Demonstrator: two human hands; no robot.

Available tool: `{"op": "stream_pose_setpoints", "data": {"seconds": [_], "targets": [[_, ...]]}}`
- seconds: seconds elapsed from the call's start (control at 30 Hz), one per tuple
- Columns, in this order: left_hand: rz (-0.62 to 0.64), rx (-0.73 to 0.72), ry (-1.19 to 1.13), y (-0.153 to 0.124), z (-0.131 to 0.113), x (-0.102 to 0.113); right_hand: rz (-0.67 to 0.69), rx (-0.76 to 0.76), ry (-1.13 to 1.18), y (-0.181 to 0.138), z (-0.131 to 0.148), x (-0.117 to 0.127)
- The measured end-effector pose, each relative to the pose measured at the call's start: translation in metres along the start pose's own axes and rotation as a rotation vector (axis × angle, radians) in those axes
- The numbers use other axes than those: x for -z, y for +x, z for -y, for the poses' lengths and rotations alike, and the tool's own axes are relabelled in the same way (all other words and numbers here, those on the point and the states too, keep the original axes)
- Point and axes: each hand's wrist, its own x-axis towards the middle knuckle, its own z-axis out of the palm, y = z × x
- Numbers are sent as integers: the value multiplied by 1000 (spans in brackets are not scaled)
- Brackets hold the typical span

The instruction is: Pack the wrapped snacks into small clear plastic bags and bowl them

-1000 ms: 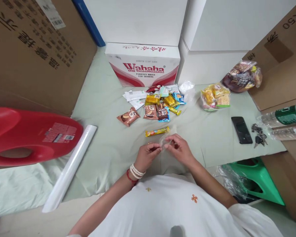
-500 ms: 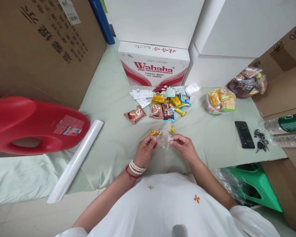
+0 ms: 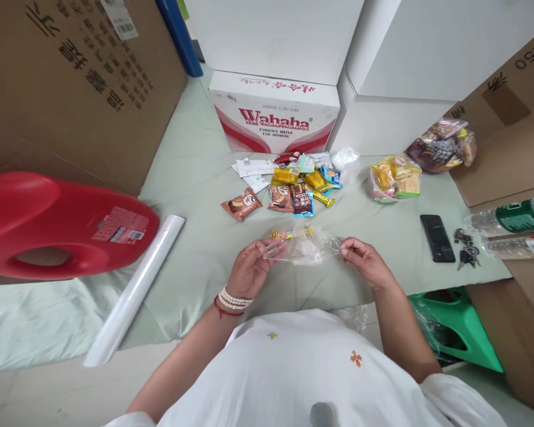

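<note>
A clear plastic bag [image 3: 309, 250] is stretched sideways between my two hands, low over the cloth. My left hand [image 3: 251, 267] pinches its left edge, and my right hand [image 3: 364, 260] grips the right edge between thumb and fingers. Just behind the bag lies a narrow yellow snack packet [image 3: 279, 234], partly covered by the film. Farther back is a loose pile of wrapped snacks: a brown packet [image 3: 242, 205], a cocoa packet [image 3: 302, 199], yellow packets [image 3: 286, 176] and white sachets [image 3: 254, 168]. Crumpled clear plastic [image 3: 346, 161] sits at the pile's right end.
A filled snack bag [image 3: 395, 178] and a bigger one [image 3: 442, 147] stand at right, near a phone [image 3: 436, 238], keys [image 3: 467, 249] and bottles [image 3: 516, 218]. A red jug [image 3: 84, 204] and white roll [image 3: 136, 287] lie left. A Wahaha carton [image 3: 273, 115] stands behind.
My hands have moved apart, the right one more to the right. The bag, bunched up before, is now pulled out wide between them.
</note>
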Motion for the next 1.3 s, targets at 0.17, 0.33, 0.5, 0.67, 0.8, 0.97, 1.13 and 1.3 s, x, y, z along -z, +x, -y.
{"op": "stream_pose_setpoints", "data": {"seconds": [0.17,0.33,0.5,0.67,0.8,0.97,1.13,1.3], "targets": [[-175,-30,-129,14,-9,12,-39,26,50,3,4,-1],[-232,-77,-58,23,-27,24,-9,19,38,3,11,5],[-146,-39,225,24,-28,21,129,-14,20,3,22,15],[13,-44,567,16,-24,5,174,-68,69,14,37,19],[282,-159,1024,10,-23,-10,151,-10,30,37,56,22],[180,-146,900,7,-9,-17,-154,316,-237,55,73,13],[-19,-229,835,3,11,-19,-378,451,-367,28,52,-42],[-55,-260,779,3,28,-25,-71,352,-321,21,16,-105]]}}
